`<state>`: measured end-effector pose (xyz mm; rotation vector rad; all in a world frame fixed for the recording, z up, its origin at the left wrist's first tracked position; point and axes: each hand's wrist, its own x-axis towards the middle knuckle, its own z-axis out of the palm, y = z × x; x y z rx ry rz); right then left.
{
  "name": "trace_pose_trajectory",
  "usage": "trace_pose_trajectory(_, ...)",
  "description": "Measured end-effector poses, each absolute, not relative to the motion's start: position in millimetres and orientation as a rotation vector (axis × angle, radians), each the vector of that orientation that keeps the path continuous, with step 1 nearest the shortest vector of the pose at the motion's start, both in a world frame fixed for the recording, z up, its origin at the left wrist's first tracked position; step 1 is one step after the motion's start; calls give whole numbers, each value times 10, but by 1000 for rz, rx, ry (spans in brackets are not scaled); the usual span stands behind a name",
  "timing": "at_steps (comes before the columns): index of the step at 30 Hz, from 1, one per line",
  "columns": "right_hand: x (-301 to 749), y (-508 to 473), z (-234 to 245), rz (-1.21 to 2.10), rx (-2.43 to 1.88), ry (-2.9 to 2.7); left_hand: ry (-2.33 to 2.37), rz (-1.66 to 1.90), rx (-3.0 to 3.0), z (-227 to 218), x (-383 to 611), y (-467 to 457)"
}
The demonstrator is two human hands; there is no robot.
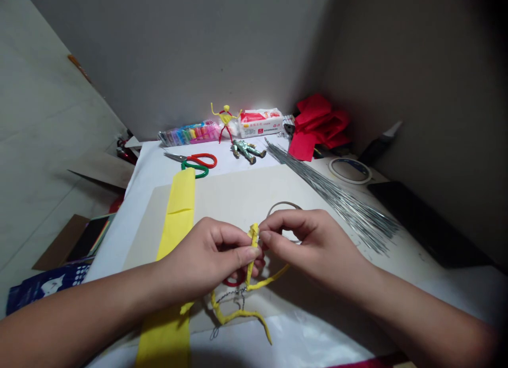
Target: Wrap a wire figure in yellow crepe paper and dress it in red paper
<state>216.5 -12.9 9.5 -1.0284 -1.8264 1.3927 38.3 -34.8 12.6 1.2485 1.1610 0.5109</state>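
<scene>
My left hand [202, 257] and right hand [313, 241] are closed in a pinch on a yellow paper-wrapped wire figure [252, 246], held over the pale card [238, 199] on the white-covered table [146, 167]. A yellow paper strip [178, 214] lies left of my hands. Far off, against the grey wall [178, 56], a white packet [261, 122] has a red label [253, 117] too small to read.

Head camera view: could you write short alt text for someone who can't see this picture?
The left hand and right hand pinch a wire figure wrapped in yellow paper. Around them lie a yellow paper strip, scissors, a bundle of thin metal wires and red paper, with a small yellow wire figure standing at the back.
</scene>
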Motion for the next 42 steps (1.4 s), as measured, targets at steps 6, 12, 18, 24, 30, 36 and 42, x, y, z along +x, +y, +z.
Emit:
trace_pose_trajectory(6,2160,-133,98,1422,-1031,-1802,1161,502,1256,133,384,-344)
trace_pose_trajectory(12,2150,-137,88,1430,-1002,-1787,1153,503,1264,110,379,-346)
trace_pose_trajectory(18,2147,-139,91,1445,-1021,-1782,1146,505,1255,105,379,-352)
trace_pose_trajectory(24,2147,-143,93,1430,-1019,-1772,1164,501,1273,110,375,-354)
trace_pose_trajectory(30,2154,-141,79,1452,-1025,-1782,1144,519,1224,105,400,-344)
trace_pose_trajectory(36,2154,-116,30,1302,-1059,-1868,1149,507,1210,92,381,-348)
trace_pose_trajectory(42,2212,-21,-65,926,-1155,-1985,1123,456,1198,105,359,-328)
